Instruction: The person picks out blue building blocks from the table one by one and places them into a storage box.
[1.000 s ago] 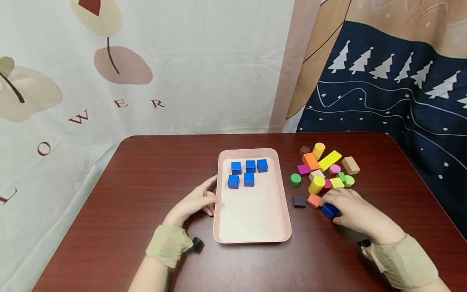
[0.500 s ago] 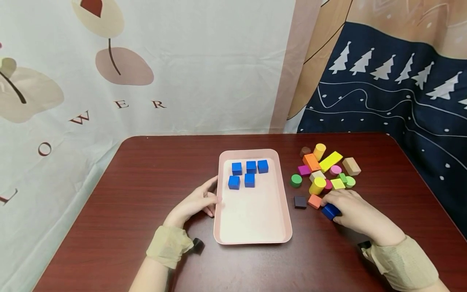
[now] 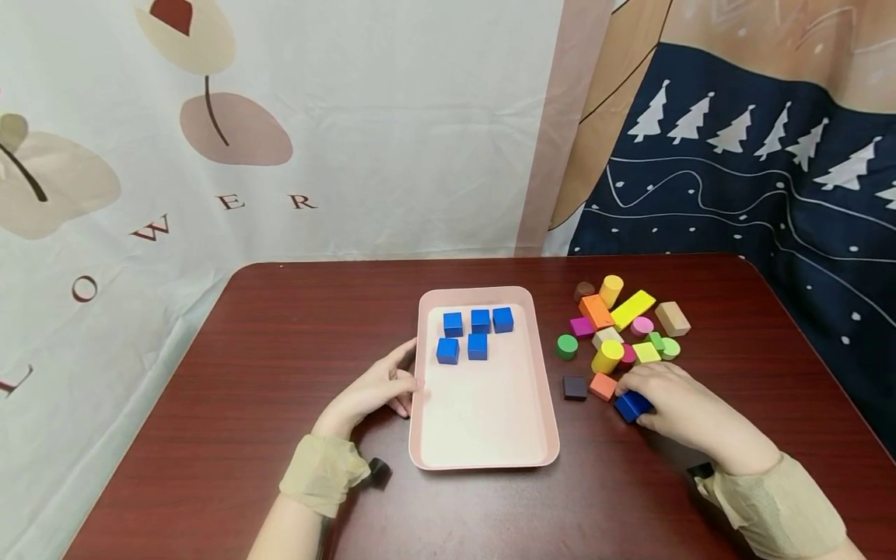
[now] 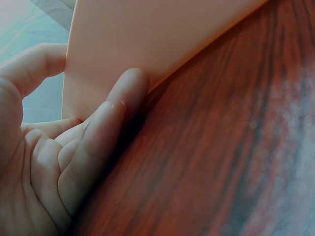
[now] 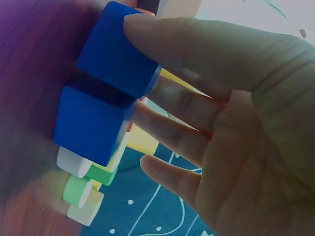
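Note:
A pale pink tray (image 3: 483, 412) lies on the table with several blue cubes (image 3: 477, 347) in two rows at its far end. My left hand (image 3: 371, 389) holds the tray's left side, thumb over the rim and fingers against the outer wall (image 4: 113, 44). To the right of the tray, my right hand (image 3: 675, 400) pinches a blue cube (image 3: 632, 406) low at the table, with the thumb across one face (image 5: 115, 51). A second blue cube (image 5: 91, 125) sits close beside it in the right wrist view, mostly covered by the hand in the head view.
Mixed blocks lie beyond my right hand: a yellow cylinder (image 3: 607, 356), an orange block (image 3: 596, 310), a green disc (image 3: 567, 347), a wooden block (image 3: 673, 318) and others. A dark block (image 3: 575, 388) and a coral block (image 3: 603, 386) sit between tray and hand.
Both hands stay nearly still. The blue cube under my right hand shifts very slightly; the tray and the other blocks keep their places.

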A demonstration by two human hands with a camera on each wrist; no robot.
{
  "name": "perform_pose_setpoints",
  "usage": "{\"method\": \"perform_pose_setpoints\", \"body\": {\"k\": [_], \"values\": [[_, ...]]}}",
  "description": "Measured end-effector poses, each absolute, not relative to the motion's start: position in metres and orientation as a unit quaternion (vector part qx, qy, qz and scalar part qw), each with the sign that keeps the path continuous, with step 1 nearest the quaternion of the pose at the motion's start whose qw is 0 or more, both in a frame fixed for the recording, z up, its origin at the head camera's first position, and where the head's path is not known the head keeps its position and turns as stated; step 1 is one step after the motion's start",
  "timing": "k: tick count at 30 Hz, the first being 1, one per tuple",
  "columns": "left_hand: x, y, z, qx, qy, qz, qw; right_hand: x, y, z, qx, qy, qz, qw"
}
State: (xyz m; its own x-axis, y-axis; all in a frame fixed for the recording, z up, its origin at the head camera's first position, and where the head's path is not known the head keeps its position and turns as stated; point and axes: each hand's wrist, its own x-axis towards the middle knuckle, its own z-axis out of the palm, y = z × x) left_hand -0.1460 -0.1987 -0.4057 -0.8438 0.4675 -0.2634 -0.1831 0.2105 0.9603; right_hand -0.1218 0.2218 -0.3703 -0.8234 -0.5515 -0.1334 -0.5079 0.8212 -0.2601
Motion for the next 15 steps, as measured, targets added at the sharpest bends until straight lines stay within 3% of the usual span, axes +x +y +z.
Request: {"method": "perform_pose_setpoints", "body": {"k": [15], "values": [[-0.146, -0.199, -0.405, 0.104, 0.736, 0.616, 0.26, -0.116, 0.212, -0.355, -0.293, 0.945, -0.119, 0.089]]}}
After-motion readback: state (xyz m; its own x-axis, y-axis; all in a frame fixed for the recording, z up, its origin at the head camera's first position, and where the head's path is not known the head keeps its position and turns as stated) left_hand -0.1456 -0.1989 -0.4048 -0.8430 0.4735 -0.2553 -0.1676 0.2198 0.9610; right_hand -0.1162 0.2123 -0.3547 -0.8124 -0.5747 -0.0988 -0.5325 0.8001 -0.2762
